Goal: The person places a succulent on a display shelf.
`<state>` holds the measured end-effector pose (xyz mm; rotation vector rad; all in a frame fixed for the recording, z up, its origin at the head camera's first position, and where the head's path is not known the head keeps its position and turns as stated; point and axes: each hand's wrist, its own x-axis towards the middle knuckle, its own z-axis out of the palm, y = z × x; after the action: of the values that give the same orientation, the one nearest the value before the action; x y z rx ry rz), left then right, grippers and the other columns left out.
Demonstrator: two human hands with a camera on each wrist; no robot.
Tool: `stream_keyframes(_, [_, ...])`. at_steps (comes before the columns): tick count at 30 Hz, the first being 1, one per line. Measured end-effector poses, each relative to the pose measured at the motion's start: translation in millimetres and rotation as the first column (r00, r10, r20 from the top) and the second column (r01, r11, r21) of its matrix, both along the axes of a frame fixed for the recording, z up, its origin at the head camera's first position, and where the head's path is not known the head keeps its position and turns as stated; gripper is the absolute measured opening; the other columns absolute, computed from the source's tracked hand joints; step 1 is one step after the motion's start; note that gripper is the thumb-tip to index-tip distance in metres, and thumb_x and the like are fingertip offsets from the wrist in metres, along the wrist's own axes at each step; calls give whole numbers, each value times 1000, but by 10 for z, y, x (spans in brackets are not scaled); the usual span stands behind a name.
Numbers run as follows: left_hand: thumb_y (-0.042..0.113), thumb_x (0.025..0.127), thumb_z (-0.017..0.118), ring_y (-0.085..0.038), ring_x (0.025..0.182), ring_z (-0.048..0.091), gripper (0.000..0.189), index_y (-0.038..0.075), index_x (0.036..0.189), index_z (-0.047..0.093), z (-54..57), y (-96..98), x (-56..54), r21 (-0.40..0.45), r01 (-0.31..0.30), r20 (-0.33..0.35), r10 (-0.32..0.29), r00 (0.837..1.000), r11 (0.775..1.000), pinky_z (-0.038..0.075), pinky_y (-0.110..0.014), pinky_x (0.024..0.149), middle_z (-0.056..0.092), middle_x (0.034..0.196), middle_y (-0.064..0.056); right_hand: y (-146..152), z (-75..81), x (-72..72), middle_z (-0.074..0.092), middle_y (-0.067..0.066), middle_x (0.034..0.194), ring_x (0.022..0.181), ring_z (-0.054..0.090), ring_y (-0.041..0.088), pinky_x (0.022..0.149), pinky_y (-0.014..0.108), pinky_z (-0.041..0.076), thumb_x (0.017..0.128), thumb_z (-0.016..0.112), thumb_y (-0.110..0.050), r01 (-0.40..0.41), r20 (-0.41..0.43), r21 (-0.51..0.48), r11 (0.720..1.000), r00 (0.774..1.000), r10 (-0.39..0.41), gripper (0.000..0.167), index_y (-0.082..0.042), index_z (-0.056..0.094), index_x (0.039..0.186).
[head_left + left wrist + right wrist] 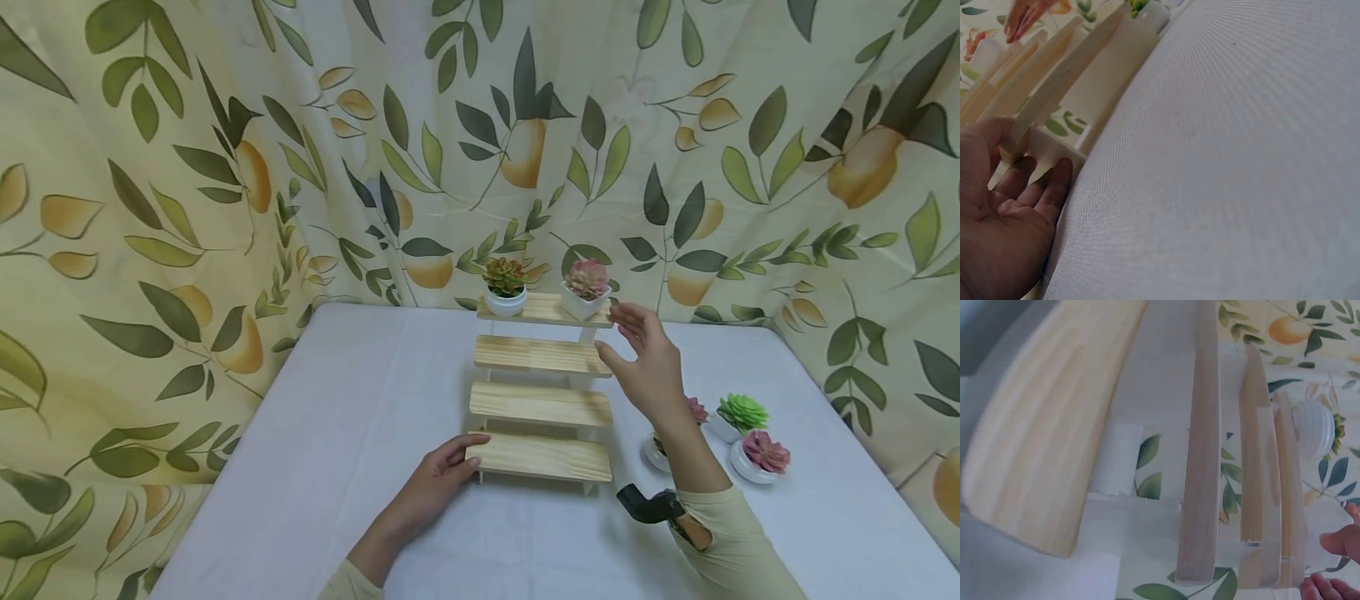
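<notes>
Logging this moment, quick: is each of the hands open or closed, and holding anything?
Left hand: closed, holding the bottom shelf at its left end.
Right hand: open, holding nothing, near the top shelf's right end.

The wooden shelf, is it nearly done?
Probably not. Looks done: a reddish plant and a pink plant stand on the top board. In hand: the left grip holds the bottom board; the right grip, empty, is near the top board. Probably left: the green plant and others on the table, since three boards are bare.
</notes>
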<state>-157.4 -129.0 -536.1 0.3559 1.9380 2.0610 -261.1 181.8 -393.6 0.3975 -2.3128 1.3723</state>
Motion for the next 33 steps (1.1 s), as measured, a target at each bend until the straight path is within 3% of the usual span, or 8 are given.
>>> stream_keyframes(9, [25,108,59,-23,140,48,40,20,147,57,4,-6,4,7,2,-5,-2,1000,1000,41,-30,110,39,162,-8,57,-38,180,58,23,138,132,55,36,107,26,42,92,76,3,-25,-15,-20,999,1000,25,58,6,47,143])
stream_keyframes(23, [27,107,61,-25,147,37,41,20,147,57,-26,1,8,10,2,0,-2,1000,1000,38,-32,112,37,163,-10,158,-213,303,60,21,136,131,56,34,105,19,42,94,75,0,0,30,-1,1000,1000,0,53,7,49,141])
stream_keyframes(33, [26,107,61,-22,138,49,39,24,146,58,-31,-10,6,12,7,12,-7,1000,1000,45,-29,107,41,161,-5,282,-358,412,62,18,135,127,58,33,103,33,48,99,73,-13,66,94,92,994,993,-74,49,2,52,141])
